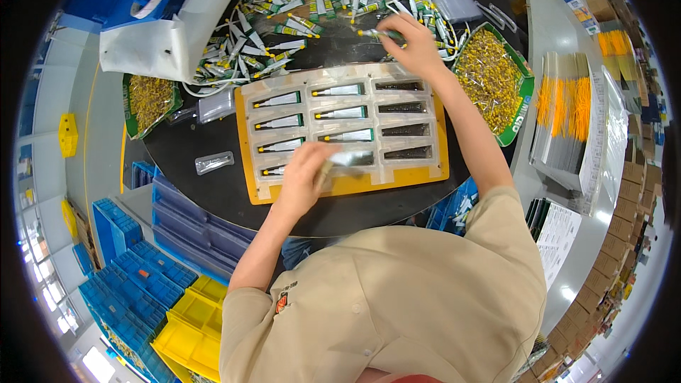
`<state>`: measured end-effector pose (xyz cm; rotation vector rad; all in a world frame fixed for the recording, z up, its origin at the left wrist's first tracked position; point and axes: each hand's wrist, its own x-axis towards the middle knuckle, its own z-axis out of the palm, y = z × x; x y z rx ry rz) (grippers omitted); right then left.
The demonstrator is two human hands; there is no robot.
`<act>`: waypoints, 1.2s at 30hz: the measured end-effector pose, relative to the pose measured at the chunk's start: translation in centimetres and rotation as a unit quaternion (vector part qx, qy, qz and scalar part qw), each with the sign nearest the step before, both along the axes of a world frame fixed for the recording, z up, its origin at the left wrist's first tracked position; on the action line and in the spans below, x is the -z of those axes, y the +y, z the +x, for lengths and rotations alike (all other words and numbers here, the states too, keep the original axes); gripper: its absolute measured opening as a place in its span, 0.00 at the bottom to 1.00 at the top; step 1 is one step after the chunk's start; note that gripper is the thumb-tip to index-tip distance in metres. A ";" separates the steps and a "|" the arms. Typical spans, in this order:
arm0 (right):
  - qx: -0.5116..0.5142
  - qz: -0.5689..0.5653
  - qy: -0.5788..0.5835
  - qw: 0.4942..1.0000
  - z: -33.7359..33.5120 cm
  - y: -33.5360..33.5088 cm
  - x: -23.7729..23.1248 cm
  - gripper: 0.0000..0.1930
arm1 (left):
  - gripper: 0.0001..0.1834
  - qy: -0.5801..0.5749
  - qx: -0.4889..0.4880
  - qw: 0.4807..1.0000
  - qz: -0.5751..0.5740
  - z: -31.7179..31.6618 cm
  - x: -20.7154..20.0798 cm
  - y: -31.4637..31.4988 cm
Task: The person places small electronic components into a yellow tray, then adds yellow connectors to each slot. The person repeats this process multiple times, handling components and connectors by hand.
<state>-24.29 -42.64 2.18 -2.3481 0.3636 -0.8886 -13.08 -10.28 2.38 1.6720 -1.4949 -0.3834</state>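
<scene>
A clear blister tray point(342, 124) on a yellow board point(418, 178) lies in front of me. Its left and middle columns hold small tubes with dark green ends and yellow tips; the right column's cells look dark. My left hand point(303, 177) is over the bottom row, blurred, its fingers closed at the left end of a smeared small tube point(352, 159) in the middle column. Beyond the tray's far right corner, my right hand point(410, 41) pinches another small tube point(372, 33), its yellow tip pointing left.
Many loose tubes point(323, 0) are heaped at the far side of the black table point(186, 170). Green boxes of yellow caps stand right point(526, 89) and left point(128, 110). A clear plastic piece point(213, 163) lies left of the tray. Blue crates point(145, 276) stand lower left.
</scene>
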 end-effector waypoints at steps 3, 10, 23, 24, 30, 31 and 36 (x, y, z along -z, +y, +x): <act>0.012 -0.019 0.033 0.999 -7.1 2.0 -0.8 0.09 | 0.21 -0.077 0.088 0.993 0.021 0.0 0.1 0.2; -0.075 -0.227 0.130 0.962 -9.0 2.2 -0.6 0.08 | 0.34 -0.053 0.051 0.992 0.107 -0.8 -1.4 -1.2; 0.074 -0.249 0.060 0.964 1.4 -7.0 4.6 0.11 | 0.18 -0.133 0.184 0.973 -0.042 -8.3 1.1 -9.5; 0.058 -0.190 0.046 0.979 -0.7 -5.6 3.6 0.10 | 0.17 -0.139 0.185 0.972 -0.044 -8.1 1.3 -9.4; 0.033 -0.150 0.079 0.985 -11.6 4.3 0.5 0.13 | 0.11 -0.099 0.124 0.987 -0.021 -8.6 1.6 -9.5; 0.026 -0.181 0.091 0.979 -12.3 5.2 0.6 0.14 | 0.15 -0.071 0.149 0.986 0.013 -8.0 1.2 -9.6; 0.035 -0.186 0.110 0.976 -12.1 8.0 1.1 0.13 | 0.21 -0.217 -0.121 0.968 -0.021 5.4 0.4 -10.8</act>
